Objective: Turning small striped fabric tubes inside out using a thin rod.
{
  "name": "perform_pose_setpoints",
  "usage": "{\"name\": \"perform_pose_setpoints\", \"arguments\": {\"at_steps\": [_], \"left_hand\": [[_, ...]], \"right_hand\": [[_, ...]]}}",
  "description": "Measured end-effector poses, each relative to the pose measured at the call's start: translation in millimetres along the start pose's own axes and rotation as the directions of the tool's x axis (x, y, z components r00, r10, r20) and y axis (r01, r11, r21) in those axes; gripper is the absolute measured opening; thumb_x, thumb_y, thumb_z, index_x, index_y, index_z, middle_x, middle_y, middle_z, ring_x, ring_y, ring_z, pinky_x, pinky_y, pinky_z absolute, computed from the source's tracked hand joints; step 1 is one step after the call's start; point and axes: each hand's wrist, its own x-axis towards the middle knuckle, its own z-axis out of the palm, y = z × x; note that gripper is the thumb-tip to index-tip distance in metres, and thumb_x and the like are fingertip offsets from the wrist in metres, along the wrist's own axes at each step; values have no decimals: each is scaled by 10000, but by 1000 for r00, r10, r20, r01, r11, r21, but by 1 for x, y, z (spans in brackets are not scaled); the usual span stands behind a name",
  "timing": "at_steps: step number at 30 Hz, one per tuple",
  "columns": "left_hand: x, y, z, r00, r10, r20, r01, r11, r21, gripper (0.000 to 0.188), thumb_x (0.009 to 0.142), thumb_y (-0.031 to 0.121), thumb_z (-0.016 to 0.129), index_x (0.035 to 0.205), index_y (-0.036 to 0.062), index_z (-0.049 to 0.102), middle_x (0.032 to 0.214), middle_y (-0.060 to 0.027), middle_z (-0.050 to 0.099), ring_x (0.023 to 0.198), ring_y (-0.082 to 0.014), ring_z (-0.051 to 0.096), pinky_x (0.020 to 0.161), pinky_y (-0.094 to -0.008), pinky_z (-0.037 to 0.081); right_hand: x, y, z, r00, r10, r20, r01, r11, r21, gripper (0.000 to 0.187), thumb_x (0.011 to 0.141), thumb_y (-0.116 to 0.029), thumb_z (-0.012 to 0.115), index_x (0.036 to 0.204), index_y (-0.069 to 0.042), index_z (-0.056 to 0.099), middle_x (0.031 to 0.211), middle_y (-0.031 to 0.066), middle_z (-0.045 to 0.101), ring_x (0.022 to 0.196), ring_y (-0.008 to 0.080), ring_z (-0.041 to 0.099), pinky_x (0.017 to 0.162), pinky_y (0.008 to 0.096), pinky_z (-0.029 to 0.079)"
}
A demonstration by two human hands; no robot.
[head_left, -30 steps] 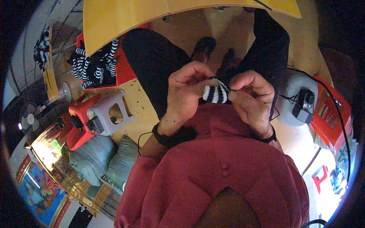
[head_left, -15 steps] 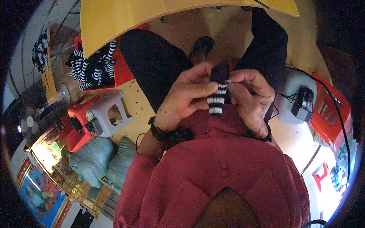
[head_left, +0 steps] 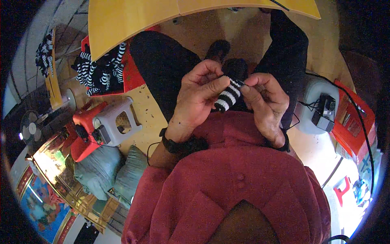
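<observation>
A small knitted piece [head_left: 228,96] with black and white stripes and a dark upper part is held over my lap. My left hand [head_left: 199,91] pinches its left side between thumb and fingers, with the striped end hanging tilted toward the lower left. My right hand [head_left: 266,99] is closed at the piece's upper right edge, thumb and forefinger pressed together there. Something small and dark shows at those fingertips; whether it is part of the knitting or a separate tool is too small to tell.
A yellow tabletop [head_left: 195,10] curves across ahead of my knees. To the left stands a red bin [head_left: 132,73] holding several striped knits, with a grey stool [head_left: 115,124] and green cushions [head_left: 97,168] nearer. Another grey stool [head_left: 310,107] with a black device [head_left: 325,112] stands right, beside a red crate [head_left: 353,122].
The knitted piece has tipped, its striped end swinging toward the lower left and its dark part going back. Both hands have shifted slightly and stay close together on it.
</observation>
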Motion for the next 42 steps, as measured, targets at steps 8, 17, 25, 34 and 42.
{"name": "perform_pose_setpoints", "arguments": {"at_steps": [8, 17, 25, 34, 42], "left_hand": [[-2, -5, -3, 936, -188, 296, 257, 943, -213, 169, 826, 24, 597, 929, 98, 485, 717, 28, 521, 473, -22, 401, 357, -174, 258], [-2, 3, 2, 988, 90, 125, -115, 969, 218, 137, 809, 47, 638, 887, 72, 528, 714, 29, 526, 515, -17, 426, 399, -170, 311], [-4, -2, 1, 993, -2, 117, 13, 995, -95, 159, 835, 59, 608, 950, 72, 501, 687, -3, 540, 427, -44, 422, 331, -180, 295], [-14, 12, 4, 925, -200, 324, 216, 976, -16, 203, 823, 171, 630, 934, 122, 468, 691, 77, 439, 507, 2, 351, 393, -156, 213], [-1, 16, 9, 954, -164, 250, 192, 977, -94, 181, 868, 136, 539, 988, 62, 425, 697, -19, 494, 532, -60, 484, 417, -165, 373]], "right_hand": [[4, -6, 3, 983, 165, 77, -182, 899, 398, 113, 815, 28, 583, 908, -35, 575, 743, -3, 585, 587, 28, 461, 505, 165, 347], [8, -11, -7, 973, 118, 199, -207, 824, 527, 77, 848, 5, 549, 921, -17, 535, 743, 36, 568, 522, 50, 438, 453, 186, 348], [7, 1, 4, 999, 18, 51, -30, 965, 261, 79, 845, -30, 581, 918, -20, 552, 781, 2, 579, 642, 43, 497, 552, 173, 401], [2, 3, 1, 961, 77, 266, -213, 817, 535, 101, 816, 5, 599, 907, -23, 567, 817, 16, 592, 678, 55, 520, 575, 175, 416], [2, -7, 3, 976, 124, 179, -207, 788, 580, 95, 814, 23, 586, 900, -12, 562, 719, 24, 561, 490, 50, 426, 415, 177, 305]]}}
